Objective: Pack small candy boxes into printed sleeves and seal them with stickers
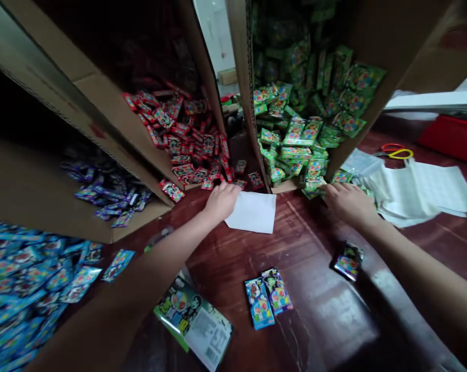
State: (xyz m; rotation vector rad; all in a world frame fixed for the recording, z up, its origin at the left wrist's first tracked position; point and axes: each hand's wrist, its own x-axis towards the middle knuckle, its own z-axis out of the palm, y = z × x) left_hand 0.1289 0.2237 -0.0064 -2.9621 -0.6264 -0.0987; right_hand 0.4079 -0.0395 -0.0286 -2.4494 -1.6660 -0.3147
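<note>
My left hand (222,201) is at the mouth of the carton of small red packets (182,147). Its fingers are bent and pressed together, their tips hidden against the nearest red packets. A white sheet of paper (254,212) lies just right of this hand. At the carton of green packets (295,139), my right hand (349,204) has its fingers closed on a green packet (314,187) by the front edge. On the table between my arms lie a blue packet (259,305) and a purple packet (277,291), side by side and overlapping.
Purple packets (117,199) fill another carton at left, with a heap of blue packets (27,279) before it. A larger printed pack (194,323) lies near my left forearm, a dark packet (348,260) by my right. Scissors (396,151) rest near white cloths (407,186).
</note>
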